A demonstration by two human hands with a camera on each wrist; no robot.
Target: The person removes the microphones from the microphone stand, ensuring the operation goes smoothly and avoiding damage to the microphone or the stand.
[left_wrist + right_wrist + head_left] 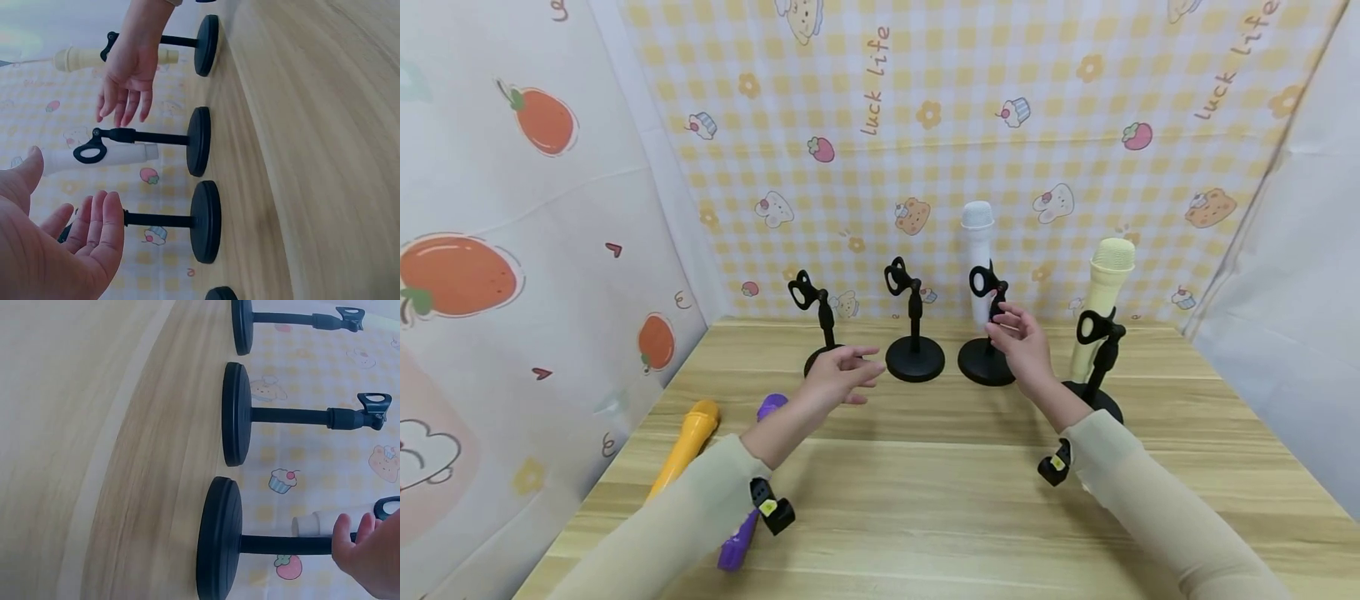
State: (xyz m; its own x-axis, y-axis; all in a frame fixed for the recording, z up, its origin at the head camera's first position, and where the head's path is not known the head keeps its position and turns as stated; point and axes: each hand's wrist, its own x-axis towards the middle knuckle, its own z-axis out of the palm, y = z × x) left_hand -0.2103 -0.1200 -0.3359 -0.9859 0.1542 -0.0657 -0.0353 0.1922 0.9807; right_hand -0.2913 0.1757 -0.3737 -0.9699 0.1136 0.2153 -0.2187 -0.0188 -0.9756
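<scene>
Pale wood table. Four black stands along the back, spaced apart, presumably for hands to pass between. White microphone upright at third from left, pale-yellow microphone at rightmost, both seemingly clip-held. Orange microphone and purple microphone lie left, likely for easy left-hand reach. Right hand beside the third, fingers loose; contact unclear. Left hand empty, fingers relaxed, near leftmost.

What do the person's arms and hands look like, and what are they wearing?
The left hand and right hand are bare. Long, pale cream sleeves end short of the wrists; by each cuff sits a small black device with yellow marking.
</scene>
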